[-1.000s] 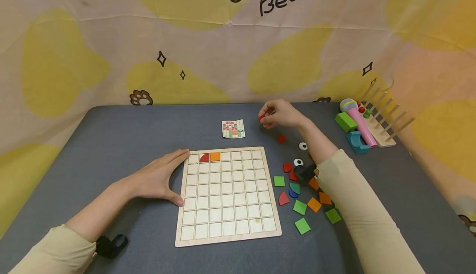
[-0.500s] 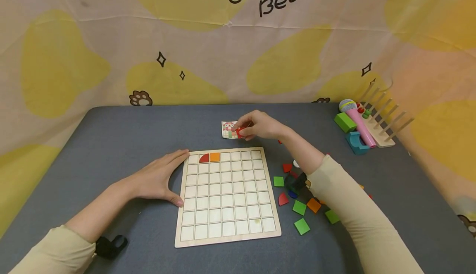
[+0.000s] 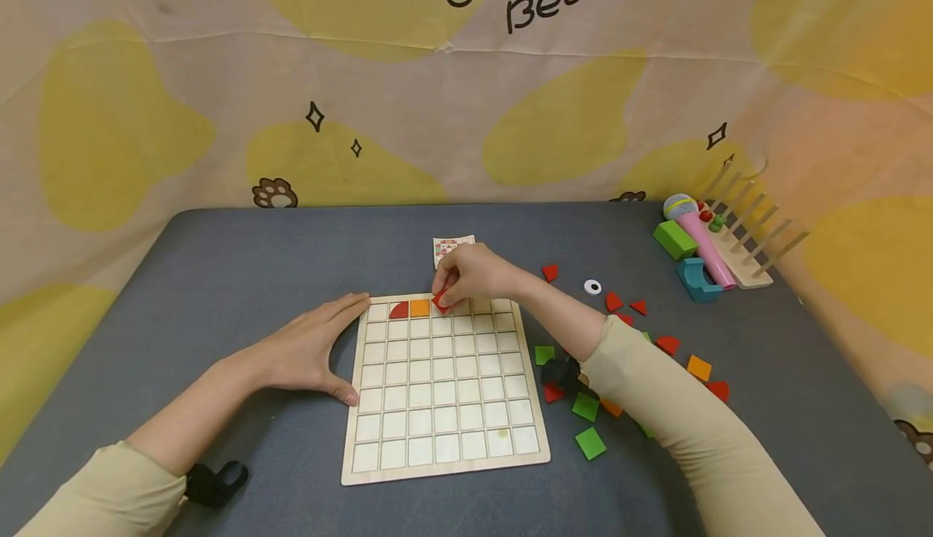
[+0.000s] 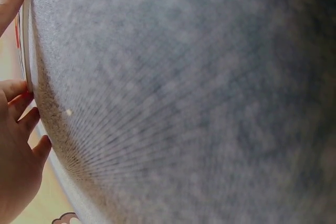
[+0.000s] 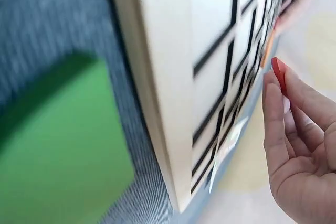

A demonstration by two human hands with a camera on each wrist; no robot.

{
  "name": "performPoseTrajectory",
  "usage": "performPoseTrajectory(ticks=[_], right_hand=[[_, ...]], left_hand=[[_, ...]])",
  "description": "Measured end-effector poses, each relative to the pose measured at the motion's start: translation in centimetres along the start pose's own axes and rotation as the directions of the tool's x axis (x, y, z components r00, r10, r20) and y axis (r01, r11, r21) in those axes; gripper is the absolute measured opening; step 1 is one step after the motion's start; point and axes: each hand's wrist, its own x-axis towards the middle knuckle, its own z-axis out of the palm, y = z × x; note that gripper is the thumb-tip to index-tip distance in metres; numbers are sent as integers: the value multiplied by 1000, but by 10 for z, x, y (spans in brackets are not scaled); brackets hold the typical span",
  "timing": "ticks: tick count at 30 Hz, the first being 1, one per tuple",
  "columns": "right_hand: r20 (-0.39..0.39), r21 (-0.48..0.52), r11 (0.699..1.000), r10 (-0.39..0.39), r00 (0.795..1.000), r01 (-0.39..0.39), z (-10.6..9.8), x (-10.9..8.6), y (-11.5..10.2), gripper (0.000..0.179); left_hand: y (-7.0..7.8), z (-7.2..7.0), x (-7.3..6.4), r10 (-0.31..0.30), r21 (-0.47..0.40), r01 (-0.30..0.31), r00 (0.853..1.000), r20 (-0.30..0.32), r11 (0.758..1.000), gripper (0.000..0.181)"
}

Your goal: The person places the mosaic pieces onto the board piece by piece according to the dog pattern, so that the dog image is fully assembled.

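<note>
A white gridded wooden board (image 3: 445,393) lies on the dark table. In its top row sit a red quarter-circle tile (image 3: 399,310) and an orange square tile (image 3: 419,308) side by side. My left hand (image 3: 306,347) rests at the board's left edge, thumb and fingers spread along it. With thumb and fingertips my right hand (image 3: 477,274) pinches a small red tile (image 5: 281,75), tilted over the top row just right of the orange square. Behind that hand, partly hidden, lies a printed picture card (image 3: 446,248).
Right of the board lie loose tiles, among them green squares (image 3: 590,444), an orange square (image 3: 699,368) and an eye disc (image 3: 593,287); my right forearm covers some. A pink toy microphone (image 3: 705,245), green block (image 3: 675,240), teal arch (image 3: 698,279) and peg rack (image 3: 761,279) stand far right.
My right hand has carried the red tile left and toward me, from the back of the table past the card to the board's top row. My left hand has stayed put.
</note>
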Motion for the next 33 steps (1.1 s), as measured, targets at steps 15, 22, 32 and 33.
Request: performPoseTrajectory(ticks=[15, 22, 32, 33], right_hand=[[-74, -166, 986, -43, 996, 30, 12, 2, -7, 14], [-82, -149, 988, -45, 996, 33, 15, 2, -6, 11], [-107, -207, 978, -37, 994, 14, 19, 3, -5, 11], [-110, -214, 977, -39, 993, 15, 20, 3, -5, 11]], left_hand=[[0, 0, -1, 10, 1, -10, 1000, -6, 1000, 134], [0, 0, -1, 9, -5, -9, 1000, -4, 1000, 134], [1, 1, 0, 9, 0, -9, 1000, -8, 1000, 134], [1, 1, 0, 9, 1, -9, 1000, -8, 1000, 134]])
